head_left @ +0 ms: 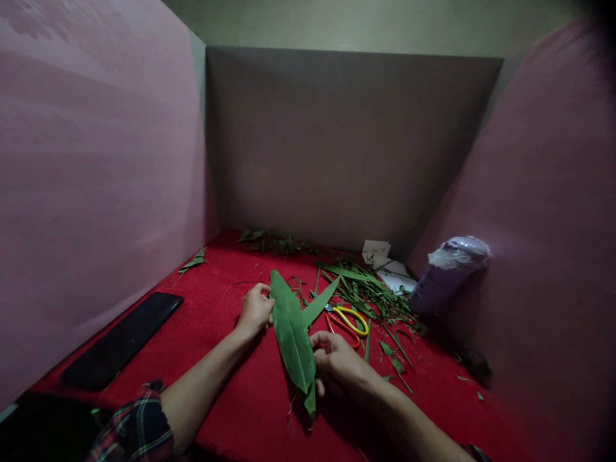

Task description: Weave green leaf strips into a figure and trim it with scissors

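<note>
A long broad green leaf (291, 330) lies lengthwise on the red cloth (231, 391). My left hand (255, 310) pinches its left edge near the far tip, fingers closed on it. My right hand (339, 364) grips the leaf's right edge nearer to me, fingers curled against it. A second narrow leaf (320, 301) angles out from under the broad one toward the right. Scissors (349, 321) with yellow and red handles lie just beyond my right hand.
A black phone (122, 340) lies at the left. Leaf trimmings (373, 295) pile at the back right, with white paper (389, 266) and a purple cup (445, 276) covered in plastic. Pink and grey panels wall in the table on three sides.
</note>
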### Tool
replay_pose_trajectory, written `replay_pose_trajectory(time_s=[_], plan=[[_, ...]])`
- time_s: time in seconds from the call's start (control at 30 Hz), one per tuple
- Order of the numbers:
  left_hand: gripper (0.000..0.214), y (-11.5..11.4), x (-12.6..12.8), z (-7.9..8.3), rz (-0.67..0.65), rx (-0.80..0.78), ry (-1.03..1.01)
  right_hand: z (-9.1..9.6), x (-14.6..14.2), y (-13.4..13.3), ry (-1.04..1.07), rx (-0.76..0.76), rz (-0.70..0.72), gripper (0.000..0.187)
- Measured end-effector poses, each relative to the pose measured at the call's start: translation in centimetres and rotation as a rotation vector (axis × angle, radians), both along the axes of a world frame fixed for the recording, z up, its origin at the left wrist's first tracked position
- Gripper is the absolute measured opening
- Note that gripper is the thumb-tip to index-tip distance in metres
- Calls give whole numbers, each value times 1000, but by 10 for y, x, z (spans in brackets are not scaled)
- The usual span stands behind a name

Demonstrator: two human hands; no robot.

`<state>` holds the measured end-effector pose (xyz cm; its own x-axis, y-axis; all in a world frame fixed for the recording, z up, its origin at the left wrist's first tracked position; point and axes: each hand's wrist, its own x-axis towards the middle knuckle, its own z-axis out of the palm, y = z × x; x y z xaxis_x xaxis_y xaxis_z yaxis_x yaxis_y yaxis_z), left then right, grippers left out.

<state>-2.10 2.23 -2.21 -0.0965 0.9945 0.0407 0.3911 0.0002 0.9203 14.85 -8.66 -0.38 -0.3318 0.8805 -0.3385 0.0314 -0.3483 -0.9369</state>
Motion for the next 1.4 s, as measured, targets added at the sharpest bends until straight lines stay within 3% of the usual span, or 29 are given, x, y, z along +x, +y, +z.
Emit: replay_pose_trajectory(time_s=[0.23, 0.5, 0.77, 1.03, 1.4], plan=[[20, -4, 1, 6, -7, 2, -62, -4, 2, 3, 24, 17, -9, 21], [19, -1, -6, 16, 73, 50, -292, -5, 2, 2, 33, 38, -37, 24], [23, 4, -33, 37, 302, 248, -533, -3, 0, 1, -6, 78, -72, 24], [17, 20, -63, 42, 678, 501, -674, -3, -3, 3, -56, 70, -145, 22], [19, 42, -99, 51, 922, 625, -680, -18, 2, 15, -132, 17, -352, 10]])
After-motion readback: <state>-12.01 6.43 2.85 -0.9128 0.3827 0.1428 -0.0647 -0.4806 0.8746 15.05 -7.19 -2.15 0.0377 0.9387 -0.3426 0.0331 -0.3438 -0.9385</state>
